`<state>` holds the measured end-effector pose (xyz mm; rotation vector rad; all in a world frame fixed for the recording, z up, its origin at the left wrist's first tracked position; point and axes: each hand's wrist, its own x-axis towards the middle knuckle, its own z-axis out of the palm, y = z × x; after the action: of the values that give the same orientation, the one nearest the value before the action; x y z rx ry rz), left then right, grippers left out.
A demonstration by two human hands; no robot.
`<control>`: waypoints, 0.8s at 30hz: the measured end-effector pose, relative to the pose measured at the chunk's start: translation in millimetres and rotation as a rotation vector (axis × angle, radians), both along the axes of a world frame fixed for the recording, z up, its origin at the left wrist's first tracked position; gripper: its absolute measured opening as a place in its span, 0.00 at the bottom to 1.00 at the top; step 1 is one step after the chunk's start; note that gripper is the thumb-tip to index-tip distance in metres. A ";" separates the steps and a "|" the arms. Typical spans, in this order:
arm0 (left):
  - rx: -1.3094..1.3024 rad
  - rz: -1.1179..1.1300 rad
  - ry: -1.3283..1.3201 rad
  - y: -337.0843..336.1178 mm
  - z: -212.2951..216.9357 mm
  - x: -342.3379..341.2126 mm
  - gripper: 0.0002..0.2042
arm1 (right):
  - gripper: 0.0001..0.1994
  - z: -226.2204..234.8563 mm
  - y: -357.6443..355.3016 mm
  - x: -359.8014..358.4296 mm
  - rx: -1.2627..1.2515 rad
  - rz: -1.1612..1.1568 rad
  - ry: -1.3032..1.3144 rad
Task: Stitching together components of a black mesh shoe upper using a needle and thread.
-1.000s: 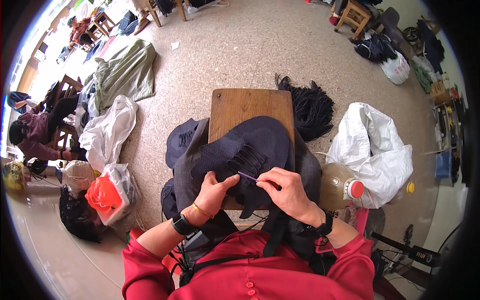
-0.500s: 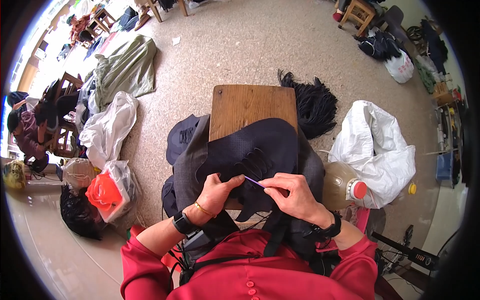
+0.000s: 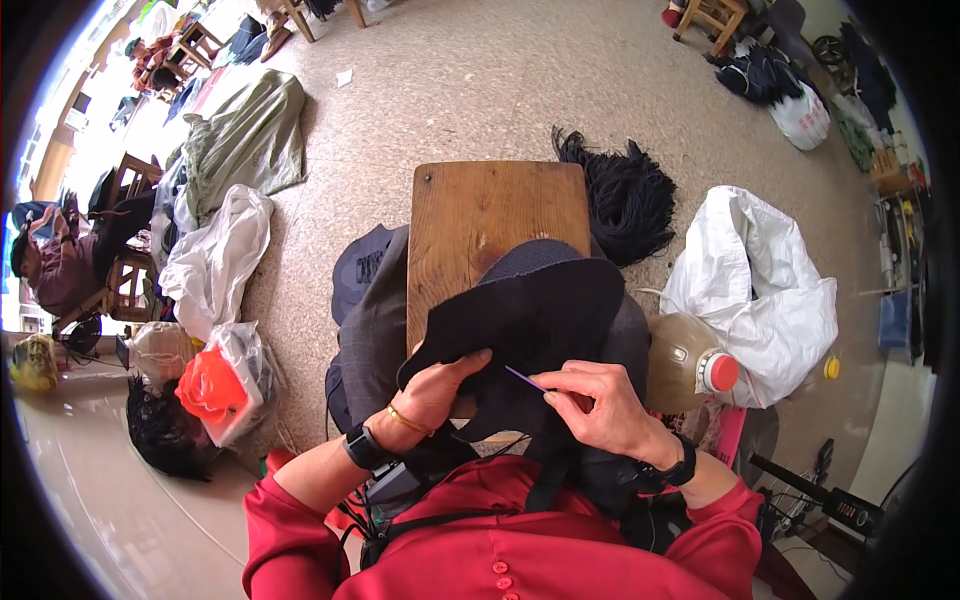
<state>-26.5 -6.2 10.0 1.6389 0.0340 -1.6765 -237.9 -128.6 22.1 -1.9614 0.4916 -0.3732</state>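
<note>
A black, flexible shoe upper [image 3: 530, 310] with a mesh patch lies over my lap and the near edge of a wooden stool top [image 3: 480, 205]. My left hand [image 3: 438, 392] grips its near left edge, thumb on top and the other fingers hidden underneath. Pinched in my right hand [image 3: 602, 408] is a slim purple crochet hook [image 3: 522, 377]. Its tip points left toward my left thumb, a short gap away, and is too small to make out. Another dark cut piece [image 3: 358, 272] rests by my left thigh.
Behind the stool's right side lies a heap of black laces [image 3: 630, 205]. To the right stand a large red-capped jug [image 3: 685, 365] and a white sack [image 3: 750, 290]. At left are a red plastic bag [image 3: 212, 385], another black bundle [image 3: 165, 425], and a seated person [image 3: 70, 265].
My right hand has drawn the crochet hook back to the right, away from the upper. The upper has been tilted and folded over, so its row of loops no longer shows.
</note>
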 end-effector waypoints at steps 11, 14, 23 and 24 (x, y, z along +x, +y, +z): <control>-0.181 0.080 -0.078 5.7 -34.5 -4.5 0.12 | 0.09 5.9 4.4 -2.0 0.041 -0.003 0.040; -0.268 0.176 -0.058 12.3 -50.5 -7.4 0.12 | 0.09 8.9 6.9 0.0 0.066 -0.007 0.057; -0.154 0.026 -0.060 6.1 -26.3 -4.1 0.11 | 0.10 10.4 17.0 1.9 0.088 -0.063 0.105; -0.154 0.026 -0.059 6.9 -26.7 -3.4 0.11 | 0.10 9.8 17.4 1.9 0.082 -0.065 0.109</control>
<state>-29.9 0.7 -16.7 1.5647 -0.1002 -1.5697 -236.0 -111.2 31.9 -1.8970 0.6322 -0.2832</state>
